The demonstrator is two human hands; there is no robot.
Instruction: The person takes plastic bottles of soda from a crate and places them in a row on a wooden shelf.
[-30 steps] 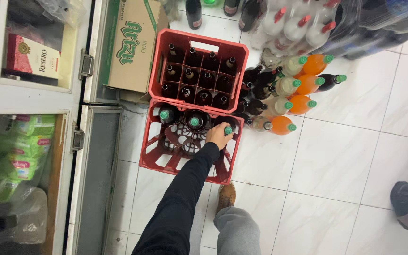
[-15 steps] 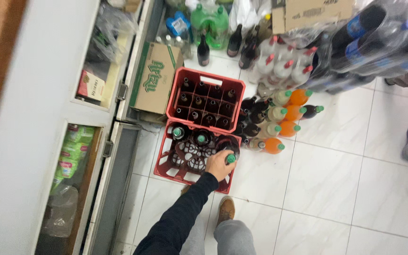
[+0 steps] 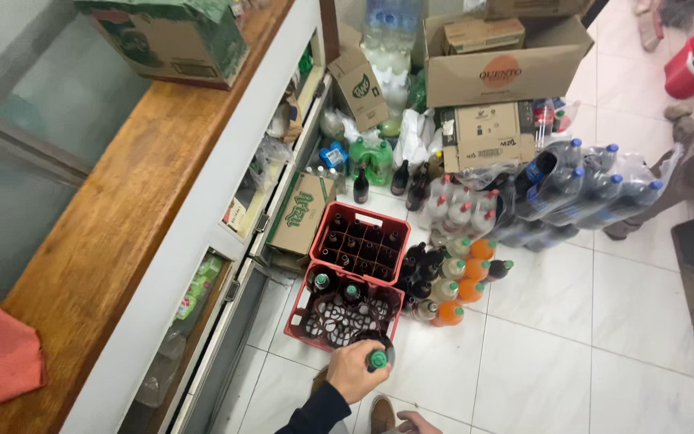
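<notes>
My left hand [image 3: 355, 370], in a dark sleeve, is closed around the neck of a dark glass bottle with a green cap [image 3: 377, 359]. It is at the near right corner of a red plastic crate [image 3: 297, 329] on the white tiled floor. That crate holds two other green-capped bottles [image 3: 322, 281] at its far side, and most of its slots are bare. A second red crate [image 3: 333, 215] full of dark bottles stands just behind it. My right hand is out of sight.
Orange and dark bottles [image 3: 459, 281] stand right of the crates. Behind them are packs of large clear bottles [image 3: 580, 189] and cardboard boxes [image 3: 496, 72]. A wooden-topped glass counter [image 3: 130, 209] runs along the left. Another person's leg [image 3: 684, 177] is at the right.
The view has pulled back and tilted up, so the counter and boxes now show. My left hand has stayed on the green-capped bottle and come toward the crate's near edge.
</notes>
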